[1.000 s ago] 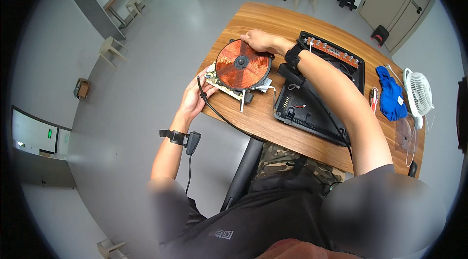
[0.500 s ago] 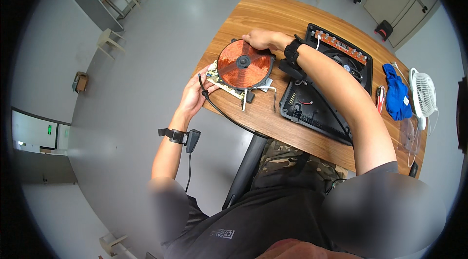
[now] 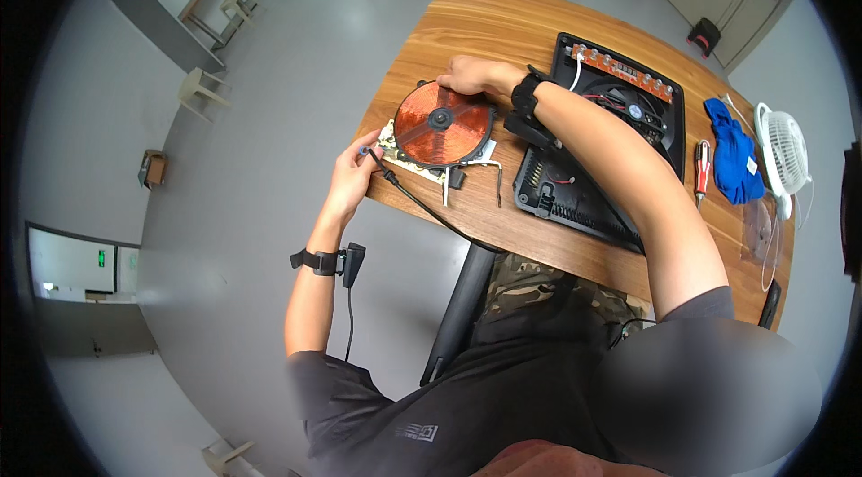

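Copper coil | gripped by right hand | beside left hand, hold unclear

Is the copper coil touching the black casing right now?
Apart: the head view shows bare tabletop between the copper coil and the black casing.

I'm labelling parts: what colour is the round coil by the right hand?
The round coil is coppery orange, best seen in the head view.
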Available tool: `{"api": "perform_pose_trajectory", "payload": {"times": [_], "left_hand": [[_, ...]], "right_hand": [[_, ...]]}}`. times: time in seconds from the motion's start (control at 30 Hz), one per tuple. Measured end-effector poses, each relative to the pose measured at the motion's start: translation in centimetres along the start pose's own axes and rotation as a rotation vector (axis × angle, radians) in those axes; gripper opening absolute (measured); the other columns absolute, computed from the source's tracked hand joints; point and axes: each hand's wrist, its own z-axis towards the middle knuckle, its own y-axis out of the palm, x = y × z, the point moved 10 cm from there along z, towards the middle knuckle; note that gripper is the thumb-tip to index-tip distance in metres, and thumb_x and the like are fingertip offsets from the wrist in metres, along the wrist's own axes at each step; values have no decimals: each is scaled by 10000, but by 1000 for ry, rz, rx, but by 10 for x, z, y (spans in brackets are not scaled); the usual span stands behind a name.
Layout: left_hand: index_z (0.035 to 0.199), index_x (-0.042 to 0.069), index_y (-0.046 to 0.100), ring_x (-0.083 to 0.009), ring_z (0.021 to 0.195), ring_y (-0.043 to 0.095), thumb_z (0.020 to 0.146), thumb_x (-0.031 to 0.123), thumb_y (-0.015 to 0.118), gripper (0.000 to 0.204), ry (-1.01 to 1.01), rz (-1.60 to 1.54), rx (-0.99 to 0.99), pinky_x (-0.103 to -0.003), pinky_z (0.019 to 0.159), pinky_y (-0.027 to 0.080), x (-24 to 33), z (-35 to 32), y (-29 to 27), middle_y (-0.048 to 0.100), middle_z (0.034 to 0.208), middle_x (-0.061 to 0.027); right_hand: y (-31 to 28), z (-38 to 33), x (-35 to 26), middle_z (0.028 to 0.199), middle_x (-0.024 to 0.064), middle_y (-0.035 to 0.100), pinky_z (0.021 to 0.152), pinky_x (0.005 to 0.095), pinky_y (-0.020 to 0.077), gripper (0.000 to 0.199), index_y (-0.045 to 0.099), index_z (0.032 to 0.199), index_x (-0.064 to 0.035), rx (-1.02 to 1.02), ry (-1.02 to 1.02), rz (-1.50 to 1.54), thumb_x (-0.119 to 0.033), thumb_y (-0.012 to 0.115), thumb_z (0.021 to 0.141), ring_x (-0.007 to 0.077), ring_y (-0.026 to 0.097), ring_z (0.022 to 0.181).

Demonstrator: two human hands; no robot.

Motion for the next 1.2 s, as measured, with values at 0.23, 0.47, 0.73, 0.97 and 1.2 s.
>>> {"api": "perform_pose_trajectory", "payload": {"times": [0.23,0.47,0.73,0.97,1.2], "left_hand": [[1407,-16,561,-153,1123,637,1015,140,612,425,165,238,75,-301,988,493,0,3,-5,688,1267,-123],[1371,4,600,-166,1034,681,993,167,649,415,260,295,246,-310,917,532,2,-9,-10,709,1250,-145],[1359,15,606,-248,1087,697,991,158,655,397,333,480,255,-335,920,555,7,-17,-5,674,1238,-172],[1505,42,445,-169,933,659,794,-128,520,735,302,571,-2,-293,809,548,36,-30,10,584,1399,-166],[1358,57,566,-277,1288,549,816,-63,530,556,704,964,302,-403,1048,365,127,-61,83,558,1427,-111]], "right_hand": [[-7,-15,-6,1239,227,637,935,421,502,546,544,1309,42,74,-32,61,-382,619,974,326,624,1119],[-11,-50,-11,1462,257,516,1077,443,434,703,421,1457,71,39,-111,82,-431,576,990,375,531,1322],[-14,-85,-29,1523,264,440,1148,413,391,736,293,1546,4,4,-145,71,-387,597,1002,358,456,1401],[-47,-138,-30,1473,246,510,1130,373,413,682,407,1482,40,43,-297,51,-415,589,1008,329,508,1361],[-128,-207,36,1226,209,692,993,403,501,491,644,1271,5,321,-289,-55,-388,609,979,334,650,1157]]}}
